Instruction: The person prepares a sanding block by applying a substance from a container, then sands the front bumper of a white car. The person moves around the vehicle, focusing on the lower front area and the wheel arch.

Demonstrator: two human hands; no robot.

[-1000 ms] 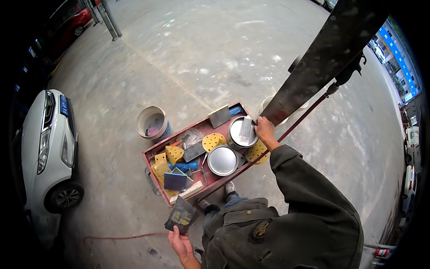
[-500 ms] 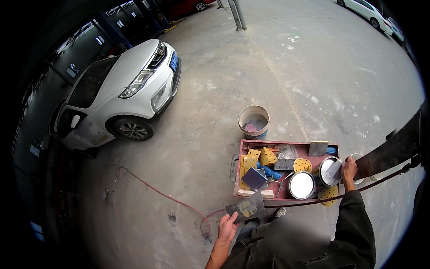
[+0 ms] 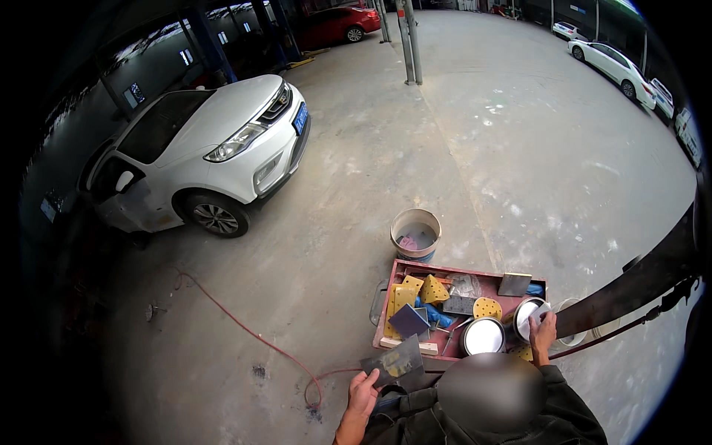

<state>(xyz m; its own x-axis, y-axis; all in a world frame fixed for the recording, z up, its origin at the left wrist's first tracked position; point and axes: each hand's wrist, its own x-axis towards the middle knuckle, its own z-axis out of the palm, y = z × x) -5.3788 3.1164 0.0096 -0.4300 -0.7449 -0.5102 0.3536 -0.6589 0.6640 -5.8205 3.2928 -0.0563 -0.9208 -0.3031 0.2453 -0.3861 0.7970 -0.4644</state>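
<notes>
My left hand [image 3: 362, 394] pinches a dark flat spreader plate [image 3: 396, 362] by its corner, thumb on top. A yellowish smear of putty lies on the plate's face. At the tray's right end, my right hand [image 3: 544, 335] grips a small pale flat scraper [image 3: 541, 312]. Its blade is over the mouth of an open tin [image 3: 521, 326]; whether it touches the contents I cannot tell. Beside that tin, to the left, stands another open tin filled with white paste [image 3: 483, 337]. Both tins stand in a red tray [image 3: 387, 315].
The tray also holds yellow perforated sanding sheets [image 3: 435, 290], a blue-grey square plate [image 3: 409, 322] and a grey block [image 3: 513, 285]. Behind it stands a bucket [image 3: 416, 231] with cloudy water. A red hose [image 3: 245, 325] crosses the floor. A white car [image 3: 222, 148] is at left.
The view has tilted up, so the tray and tins sit lower. Relative to the tin, my right hand and scraper have come nearer to me. My left hand still holds the spreader plate.
</notes>
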